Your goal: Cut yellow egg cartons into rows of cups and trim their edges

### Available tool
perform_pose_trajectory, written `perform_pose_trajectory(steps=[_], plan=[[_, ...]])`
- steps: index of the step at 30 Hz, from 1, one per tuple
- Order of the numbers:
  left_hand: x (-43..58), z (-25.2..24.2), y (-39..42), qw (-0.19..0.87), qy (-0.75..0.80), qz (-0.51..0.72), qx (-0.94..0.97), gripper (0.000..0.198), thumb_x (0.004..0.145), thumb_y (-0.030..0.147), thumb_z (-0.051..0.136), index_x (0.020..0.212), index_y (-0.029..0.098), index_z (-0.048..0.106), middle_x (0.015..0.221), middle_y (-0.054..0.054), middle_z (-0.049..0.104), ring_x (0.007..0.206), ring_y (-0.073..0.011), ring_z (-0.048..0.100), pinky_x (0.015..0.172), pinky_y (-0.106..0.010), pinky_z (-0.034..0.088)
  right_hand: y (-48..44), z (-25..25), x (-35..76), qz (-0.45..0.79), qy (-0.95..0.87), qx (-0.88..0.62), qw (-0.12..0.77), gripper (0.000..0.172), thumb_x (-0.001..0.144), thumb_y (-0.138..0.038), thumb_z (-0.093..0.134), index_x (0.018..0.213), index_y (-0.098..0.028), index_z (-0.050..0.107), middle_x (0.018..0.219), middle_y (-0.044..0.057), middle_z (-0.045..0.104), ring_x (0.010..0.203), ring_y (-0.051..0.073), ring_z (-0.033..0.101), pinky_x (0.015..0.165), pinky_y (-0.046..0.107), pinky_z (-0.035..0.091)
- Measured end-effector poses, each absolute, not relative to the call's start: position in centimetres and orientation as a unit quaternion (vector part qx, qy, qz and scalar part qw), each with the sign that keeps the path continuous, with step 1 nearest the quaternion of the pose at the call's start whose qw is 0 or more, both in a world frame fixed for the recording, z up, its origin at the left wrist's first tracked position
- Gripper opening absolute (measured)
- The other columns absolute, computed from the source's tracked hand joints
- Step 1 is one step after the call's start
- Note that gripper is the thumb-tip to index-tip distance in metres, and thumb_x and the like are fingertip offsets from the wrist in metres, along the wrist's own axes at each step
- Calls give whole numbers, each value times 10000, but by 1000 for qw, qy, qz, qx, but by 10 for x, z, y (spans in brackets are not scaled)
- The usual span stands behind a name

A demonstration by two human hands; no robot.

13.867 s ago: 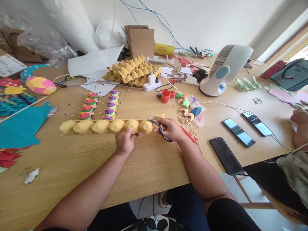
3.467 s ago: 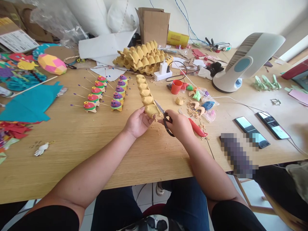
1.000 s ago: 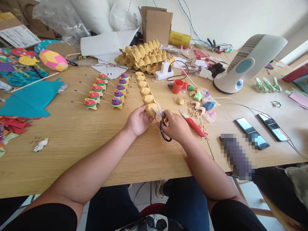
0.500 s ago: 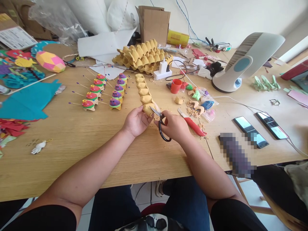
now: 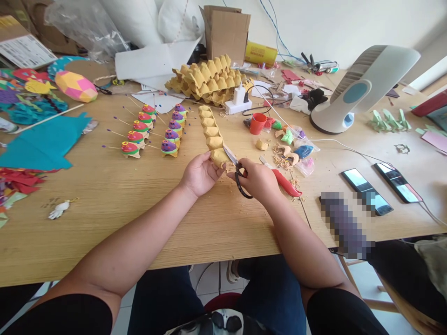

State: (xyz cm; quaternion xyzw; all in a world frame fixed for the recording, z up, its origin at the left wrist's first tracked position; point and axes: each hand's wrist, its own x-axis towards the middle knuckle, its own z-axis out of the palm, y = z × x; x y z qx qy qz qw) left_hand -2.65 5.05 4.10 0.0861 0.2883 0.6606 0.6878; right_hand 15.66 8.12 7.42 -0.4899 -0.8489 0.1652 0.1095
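Observation:
My left hand [image 5: 203, 174] grips the near end of a yellow egg carton strip [image 5: 211, 131], a single row of cups pointing away from me. In my right hand [image 5: 259, 180] is a pair of black-handled scissors [image 5: 240, 179]. Their blades lie against the right side of the nearest cup, close to my left fingertips. Left of the strip stand two painted rows of egg cups, one red and green [image 5: 135, 136], the other purple [image 5: 172, 133], with thin sticks poking out. A red-handled knife [image 5: 287, 183] rests just beyond my right hand.
Stacked yellow egg trays [image 5: 206, 80] lie at the back beside a white power strip [image 5: 238, 106]. To the right are a small red bucket [image 5: 257, 123], scraps, bags of coloured clay [image 5: 303, 151], a white desk fan [image 5: 359, 93] and phones [image 5: 367, 191]. Blue paper [image 5: 42, 142] covers the left.
The scissors have turned to a steeper angle, and their blades have moved from across the nearest cup to its right edge. The whole view has shifted slightly.

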Motion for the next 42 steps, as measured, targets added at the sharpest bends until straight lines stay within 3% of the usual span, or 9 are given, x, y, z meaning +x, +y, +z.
perform_pose_trajectory(steps=[6,10,15,22,29,42], plan=[[-24,41,50,692,277,659,99,277,1005,193,474,1181,165,687,934,-43,807,771,-136,764,728,-233,621,86,70,161,190,-832,-490,178,359,955,-570,608,1136,-261,636,869,25,742,785,232,663,606,287,331],[-26,39,51,700,282,648,103,247,1002,213,490,1115,150,700,872,-41,798,693,-140,748,693,-238,618,84,66,161,168,-859,-429,225,401,926,-544,638,1179,-237,591,1079,79,738,996,280,655,780,338,433],[-27,35,51,694,279,656,101,233,1018,200,481,1077,159,703,880,-32,800,709,-127,750,665,-217,610,87,62,163,77,-892,-397,201,376,909,-487,691,1168,-227,605,1095,102,709,1082,314,599,910,402,411],[-24,40,50,691,296,653,95,275,1069,215,429,1044,136,692,867,-32,794,672,-110,742,578,-186,581,93,62,165,-25,-909,-378,177,315,924,-397,724,1183,-246,627,1078,93,694,1070,309,560,888,391,359],[-25,36,52,688,289,661,78,244,1065,192,462,1111,132,694,894,-28,801,717,-105,757,629,-180,601,89,62,166,-85,-901,-394,162,427,881,-436,768,1225,-237,614,1112,106,667,1097,324,526,908,410,344],[-24,44,53,689,305,656,43,282,1090,184,417,1176,119,678,857,-19,800,680,-91,756,610,-148,601,95,63,163,-51,-907,-393,138,260,924,-385,727,1127,-240,656,961,79,733,978,292,595,809,365,322]])
